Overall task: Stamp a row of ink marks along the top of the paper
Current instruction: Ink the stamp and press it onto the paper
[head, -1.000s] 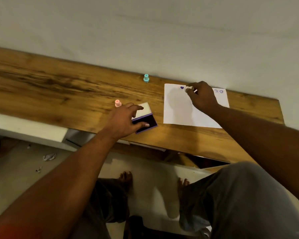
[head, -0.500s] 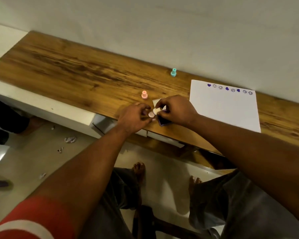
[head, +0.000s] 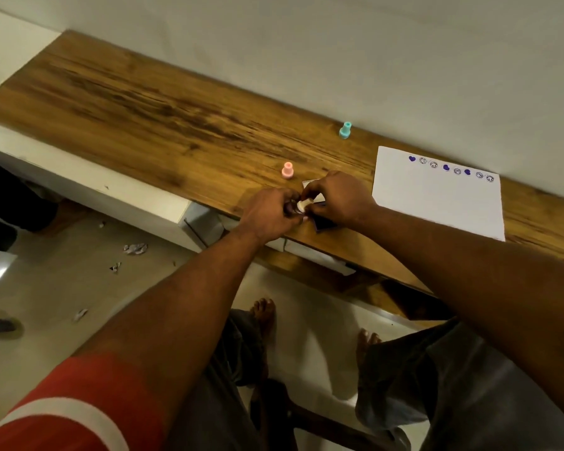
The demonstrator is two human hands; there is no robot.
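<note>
A white paper (head: 437, 203) lies on the wooden desk (head: 163, 118) at the right, with a row of several purple ink marks (head: 450, 169) along its top edge. My right hand (head: 337, 196) and my left hand (head: 271, 213) meet over the purple ink pad (head: 324, 224) near the desk's front edge. Between their fingertips is a small white stamp (head: 302, 206); both hands touch it. The ink pad's open lid (head: 308, 183) peeks out behind my right hand, and most of the pad is hidden.
A pink stamp (head: 287, 170) stands just behind my hands. A teal stamp (head: 345, 129) stands near the wall, left of the paper. My knees and bare feet are below the desk edge. Paper scraps (head: 134, 248) lie on the floor at left.
One second ago my right hand pressed the stamp on the paper's top edge while my left held the ink pad. My right hand has come back to the pad, and both hands now hold the stamp.
</note>
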